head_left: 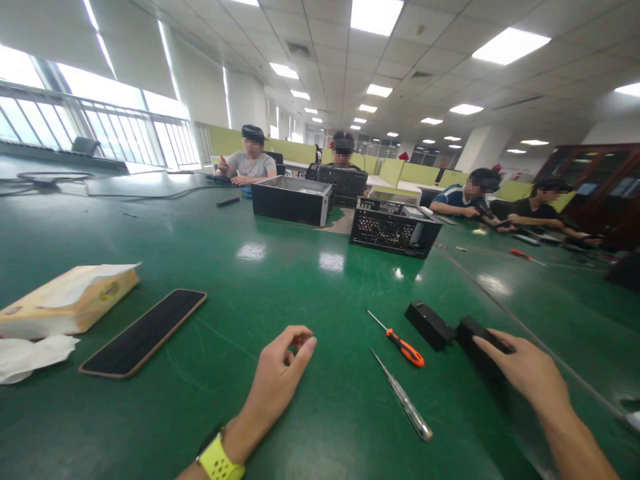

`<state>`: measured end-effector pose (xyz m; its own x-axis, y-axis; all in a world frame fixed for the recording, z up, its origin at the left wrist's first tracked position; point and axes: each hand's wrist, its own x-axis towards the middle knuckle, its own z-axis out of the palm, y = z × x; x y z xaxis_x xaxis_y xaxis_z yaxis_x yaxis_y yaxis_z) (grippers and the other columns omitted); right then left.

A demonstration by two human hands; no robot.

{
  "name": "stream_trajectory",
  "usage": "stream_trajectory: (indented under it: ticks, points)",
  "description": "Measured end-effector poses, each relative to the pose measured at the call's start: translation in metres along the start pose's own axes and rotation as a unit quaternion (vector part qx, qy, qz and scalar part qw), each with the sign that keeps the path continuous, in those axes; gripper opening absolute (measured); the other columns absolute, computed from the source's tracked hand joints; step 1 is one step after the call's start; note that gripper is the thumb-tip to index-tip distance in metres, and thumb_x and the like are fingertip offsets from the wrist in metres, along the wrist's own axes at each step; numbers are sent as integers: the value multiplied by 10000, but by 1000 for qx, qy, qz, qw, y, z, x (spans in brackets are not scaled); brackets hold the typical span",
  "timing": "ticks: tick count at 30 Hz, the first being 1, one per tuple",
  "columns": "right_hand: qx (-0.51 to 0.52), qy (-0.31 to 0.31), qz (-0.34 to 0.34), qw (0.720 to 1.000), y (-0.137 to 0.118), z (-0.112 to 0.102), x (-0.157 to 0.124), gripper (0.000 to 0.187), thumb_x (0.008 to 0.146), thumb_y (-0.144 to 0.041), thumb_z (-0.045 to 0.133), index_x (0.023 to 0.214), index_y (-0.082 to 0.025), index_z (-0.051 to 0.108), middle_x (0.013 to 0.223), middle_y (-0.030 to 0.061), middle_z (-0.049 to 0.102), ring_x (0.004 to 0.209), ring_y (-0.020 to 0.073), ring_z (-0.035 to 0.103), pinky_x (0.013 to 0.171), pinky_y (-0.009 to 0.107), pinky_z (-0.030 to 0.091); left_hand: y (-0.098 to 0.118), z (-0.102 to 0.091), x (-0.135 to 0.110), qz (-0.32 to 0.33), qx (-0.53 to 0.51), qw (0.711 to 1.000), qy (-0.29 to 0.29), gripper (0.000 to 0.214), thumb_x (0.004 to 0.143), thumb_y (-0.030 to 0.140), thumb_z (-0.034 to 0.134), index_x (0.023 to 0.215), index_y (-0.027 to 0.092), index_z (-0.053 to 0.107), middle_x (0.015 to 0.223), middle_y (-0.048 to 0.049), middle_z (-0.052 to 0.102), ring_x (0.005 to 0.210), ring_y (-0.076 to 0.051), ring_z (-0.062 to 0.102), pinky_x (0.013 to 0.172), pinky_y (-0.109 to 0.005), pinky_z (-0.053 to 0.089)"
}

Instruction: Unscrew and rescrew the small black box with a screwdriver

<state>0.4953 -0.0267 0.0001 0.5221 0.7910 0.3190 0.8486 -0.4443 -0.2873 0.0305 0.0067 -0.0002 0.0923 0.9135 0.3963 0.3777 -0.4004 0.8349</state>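
My right hand [530, 367] grips a black rectangular box [483, 347] at the right, thumb on the near side and fingers over its top. Just left of it lies a similar black box [430, 325]. My left hand [283, 367], with a yellow-green watch band [220, 460] on the wrist, rests near the middle of the table. Its fingers curl loosely toward the thumb, and nothing shows in them. Between the hands lie an orange-and-black screwdriver [405, 347] and, nearer to me, a second screwdriver with a clear handle [403, 397].
A phone [145, 333] and a tissue pack [70, 300] with a crumpled tissue [35, 357] lie on the left of the green table [225, 413]. Farther back stand computer cases [290, 200], one with an open perforated side [393, 227]. Several people sit at the far side, with tools around them.
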Motion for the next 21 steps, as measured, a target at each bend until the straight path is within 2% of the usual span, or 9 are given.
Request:
stream_trajectory:
  ticks: [4, 8, 14, 17, 19, 21]
  points:
    - [-23, -23, 35, 999, 1, -7, 0, 740, 722, -787, 509, 1117, -208, 748, 1116, 157, 715, 951, 409, 676, 730, 478, 539, 1, -1, -1, 15, 6, 1000, 1, 226, 911, 378, 535, 910, 184, 651, 800, -13, 653, 715, -175, 616, 593, -234, 473]
    - [9, -48, 44, 998, 3, -8, -1, 771, 686, -799, 547, 1140, -204, 729, 1062, 151, 733, 921, 386, 687, 741, 463, 541, 0, 0, 0, 23, 6, 1000, -1, 217, 910, 366, 542, 917, 179, 651, 799, -17, 656, 723, -178, 622, 591, -235, 478]
    - [33, -41, 57, 997, 10, 2, 0, 764, 648, -811, 575, 1102, -220, 747, 930, 148, 748, 829, 379, 700, 707, 473, 541, 0, -1, 0, 36, 17, 999, 6, 196, 905, 343, 546, 908, 181, 656, 811, -20, 669, 752, -184, 635, 599, -239, 487]
    - [29, -48, 32, 998, 11, 2, 0, 765, 670, -806, 555, 1093, -198, 746, 949, 164, 731, 846, 384, 694, 715, 486, 536, 0, -1, -1, 39, 18, 999, 6, 185, 902, 330, 549, 904, 180, 657, 794, -14, 667, 728, -178, 636, 589, -238, 488]
    - [-6, -22, 18, 1000, 3, 1, -5, 849, 667, -816, 544, 1173, -153, 703, 1045, 216, 698, 922, 432, 665, 719, 529, 523, -1, 0, -1, 43, 20, 999, 7, 176, 901, 323, 551, 906, 182, 657, 788, -10, 665, 720, -174, 636, 589, -239, 489]
    - [-44, 55, 7, 998, -14, 3, -12, 947, 672, -820, 528, 1295, -112, 608, 1182, 267, 632, 1029, 487, 603, 735, 579, 501, -1, 1, -1, 47, 23, 999, 7, 170, 899, 320, 556, 916, 184, 656, 790, -8, 665, 718, -173, 637, 590, -241, 487]
